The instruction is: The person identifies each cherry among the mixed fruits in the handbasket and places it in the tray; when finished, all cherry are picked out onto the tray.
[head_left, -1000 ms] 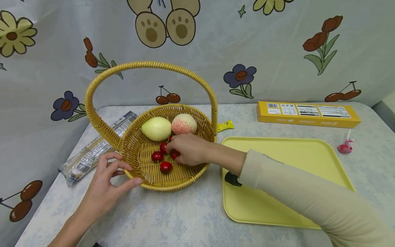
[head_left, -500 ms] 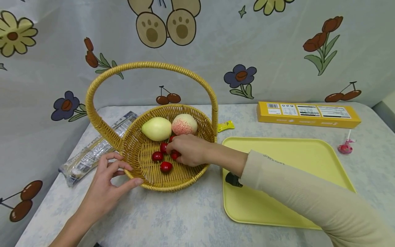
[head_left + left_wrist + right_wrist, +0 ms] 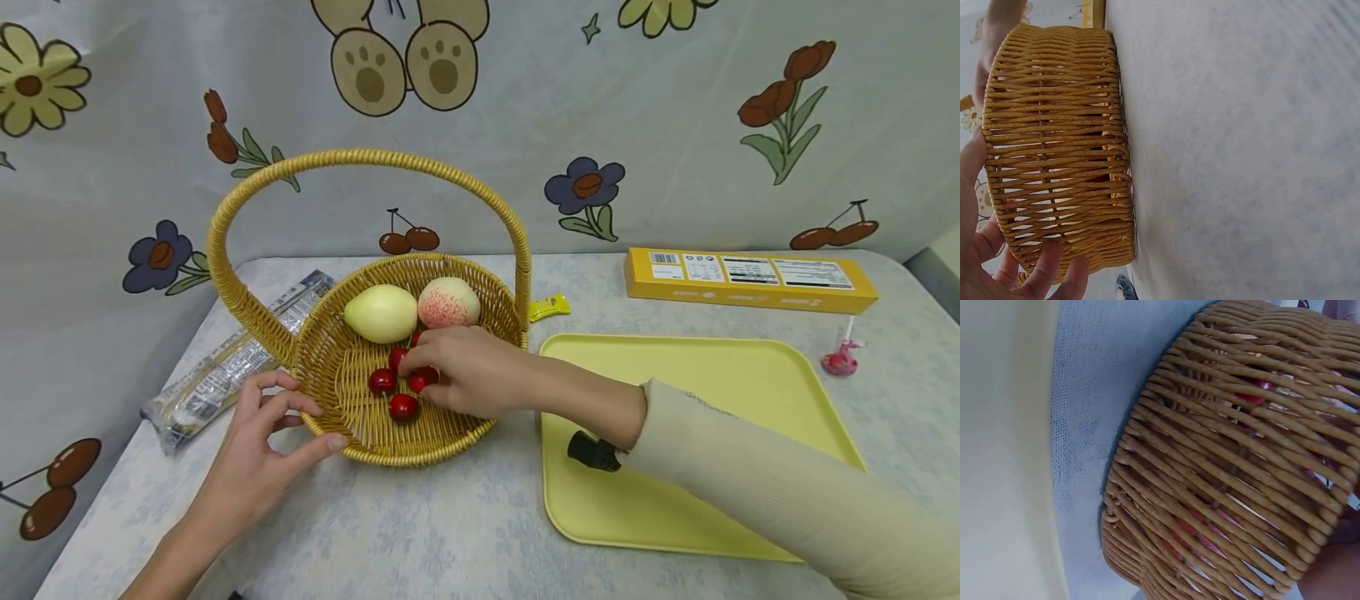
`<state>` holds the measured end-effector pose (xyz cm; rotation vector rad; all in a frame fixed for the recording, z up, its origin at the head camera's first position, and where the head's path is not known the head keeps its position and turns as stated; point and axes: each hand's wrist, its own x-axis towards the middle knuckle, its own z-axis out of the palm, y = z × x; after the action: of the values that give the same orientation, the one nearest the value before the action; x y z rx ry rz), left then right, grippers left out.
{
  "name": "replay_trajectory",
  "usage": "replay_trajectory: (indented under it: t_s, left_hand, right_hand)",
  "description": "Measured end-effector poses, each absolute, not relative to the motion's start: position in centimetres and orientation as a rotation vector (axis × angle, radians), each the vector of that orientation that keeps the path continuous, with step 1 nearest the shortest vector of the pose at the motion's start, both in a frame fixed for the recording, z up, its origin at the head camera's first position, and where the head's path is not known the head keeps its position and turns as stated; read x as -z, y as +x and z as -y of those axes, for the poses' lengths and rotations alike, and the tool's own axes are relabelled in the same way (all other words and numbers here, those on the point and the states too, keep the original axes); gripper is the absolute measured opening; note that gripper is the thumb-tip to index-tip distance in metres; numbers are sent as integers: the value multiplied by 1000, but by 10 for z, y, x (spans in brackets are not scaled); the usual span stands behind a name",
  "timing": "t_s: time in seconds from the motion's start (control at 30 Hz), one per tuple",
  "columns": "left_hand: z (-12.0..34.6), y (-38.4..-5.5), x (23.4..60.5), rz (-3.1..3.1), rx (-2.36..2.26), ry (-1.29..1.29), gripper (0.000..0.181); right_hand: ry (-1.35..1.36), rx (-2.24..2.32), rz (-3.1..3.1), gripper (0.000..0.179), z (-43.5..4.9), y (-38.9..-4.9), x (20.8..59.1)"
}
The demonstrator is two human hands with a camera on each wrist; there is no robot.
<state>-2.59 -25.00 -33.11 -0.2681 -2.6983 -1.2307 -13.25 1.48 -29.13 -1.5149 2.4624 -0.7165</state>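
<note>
A round wicker basket [image 3: 352, 442] with a tall arched handle holds a pale green pear [image 3: 381, 314], a peach [image 3: 448, 302] and several red cherries [image 3: 403, 407]. My left hand [image 3: 258, 450] grips the near left rim; in the left wrist view its fingers [image 3: 1047, 269] lie on the woven outer wall. Inside the basket, my right hand [image 3: 480, 372] pinches one cherry [image 3: 422, 380] between thumb and fingers, close to the other cherries. The basket wall [image 3: 1229, 462] hides most of that hand in the right wrist view.
A yellow tray [image 3: 675, 517] lies right of the basket, under the right forearm. Behind it stands a long yellow box [image 3: 750, 279]. A pink lollipop [image 3: 840, 361] is at the far right, a small yellow packet [image 3: 550, 307] beside the basket, and a clear plastic package [image 3: 217, 383] at left.
My right hand has shifted slightly right and toward me, and the pinched cherry shows more fully. My left hand and the basket stay in place.
</note>
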Motion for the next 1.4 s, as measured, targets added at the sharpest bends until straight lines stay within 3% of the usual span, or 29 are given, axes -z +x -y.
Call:
replay_trajectory:
  t_s: [0.3,0.6,1.07,1.4]
  left_hand:
    - [249,-27,331,2676,1249,-287,23]
    - [250,-27,331,2676,1242,-278,24]
    - [249,-28,332,2686,1246,-263,24]
    - [250,-26,332,2692,1234,-256,24]
  right_hand:
    - [-1533,850,-2444,33,-43,-114,277]
    - [-1462,1011,-2441,29,-77,-100,273]
    - [-1177,1137,-2528,26,-134,-84,288]
    - [-1138,1146,-2617,30,-175,-77,297]
